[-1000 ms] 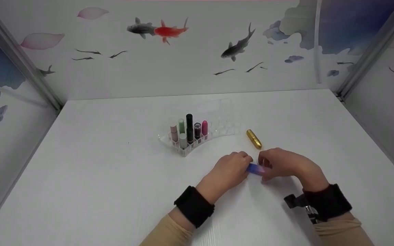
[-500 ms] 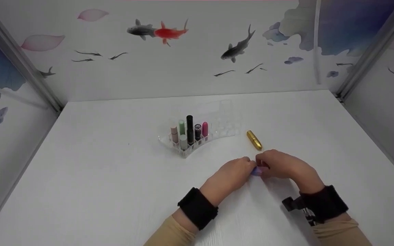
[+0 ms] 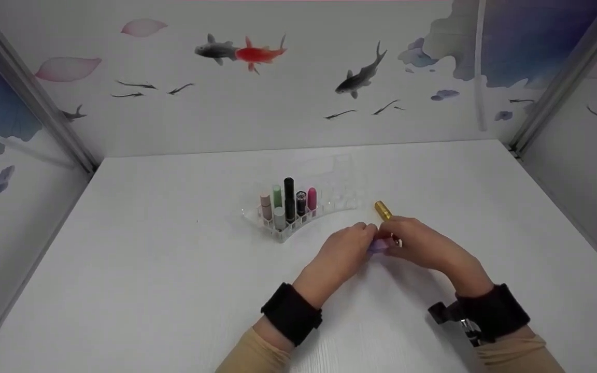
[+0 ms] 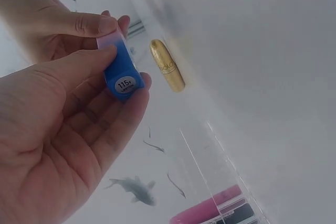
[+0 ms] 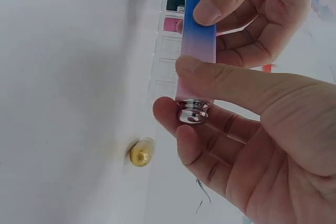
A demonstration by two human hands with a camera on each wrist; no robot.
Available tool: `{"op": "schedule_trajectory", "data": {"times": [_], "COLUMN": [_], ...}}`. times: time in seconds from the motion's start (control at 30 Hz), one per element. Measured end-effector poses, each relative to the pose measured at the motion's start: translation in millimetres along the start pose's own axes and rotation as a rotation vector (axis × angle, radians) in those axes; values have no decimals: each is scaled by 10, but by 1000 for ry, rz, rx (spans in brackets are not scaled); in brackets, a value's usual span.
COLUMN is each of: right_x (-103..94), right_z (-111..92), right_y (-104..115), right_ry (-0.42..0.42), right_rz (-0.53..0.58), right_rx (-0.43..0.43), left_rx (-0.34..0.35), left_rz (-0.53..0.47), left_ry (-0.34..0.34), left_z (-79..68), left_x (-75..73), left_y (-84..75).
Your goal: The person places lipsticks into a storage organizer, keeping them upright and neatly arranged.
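Both hands hold a square lipstick tube [image 3: 379, 245] that fades from blue to pink, just above the table. In the left wrist view, the left hand [image 3: 342, 254] pinches the tube's blue end, where a round label reads 115. The right hand [image 3: 425, 244] pinches the pink part between thumb and fingers; a silver ridged end [image 5: 193, 112] shows below its thumb in the right wrist view. Beyond the right hand lies a gold lipstick [image 4: 168, 66], its near end partly hidden by that hand in the head view.
A clear curved lipstick organizer [image 3: 342, 201] stands left of the gold lipstick. Its left compartments hold several upright tubes, among them a tall black tube [image 3: 289, 199] and a pink tube [image 3: 312, 199]. Printed walls enclose the white table [image 3: 148, 269].
Both hands have shifted slightly away from the body and left with the tube, after first drawing close together on it. The right hand now overlaps the gold lipstick's near end.
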State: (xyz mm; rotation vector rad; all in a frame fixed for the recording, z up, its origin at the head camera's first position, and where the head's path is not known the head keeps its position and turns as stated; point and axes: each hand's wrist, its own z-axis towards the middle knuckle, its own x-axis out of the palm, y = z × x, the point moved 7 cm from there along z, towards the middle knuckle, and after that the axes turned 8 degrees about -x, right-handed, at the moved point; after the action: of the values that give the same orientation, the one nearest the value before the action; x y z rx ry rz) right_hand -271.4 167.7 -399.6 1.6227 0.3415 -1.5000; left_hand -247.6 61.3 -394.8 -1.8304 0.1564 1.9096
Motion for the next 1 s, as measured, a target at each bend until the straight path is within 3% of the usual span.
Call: {"op": "schedule_trajectory", "data": {"times": [0.3,0.63,0.87,1.0], "right_x": [-40,-217,-283,-318], "right_z": [36,128,257,339], "right_y": [-46,-29,-7,64], "right_ry": [-67,-301,-459,-570], "right_rz": [106,280,414,461], "right_rx": [71,101,154,170], "left_rx": [-35,-47,-9,-22], "left_rz": [-31,-170,-206,-211], "left_ry": [-46,-170,-340,-423], "left_z": [-1,3,-1,-8], "left_x": [-149,-382,-525,-610], "left_y": [93,258,318,404]}}
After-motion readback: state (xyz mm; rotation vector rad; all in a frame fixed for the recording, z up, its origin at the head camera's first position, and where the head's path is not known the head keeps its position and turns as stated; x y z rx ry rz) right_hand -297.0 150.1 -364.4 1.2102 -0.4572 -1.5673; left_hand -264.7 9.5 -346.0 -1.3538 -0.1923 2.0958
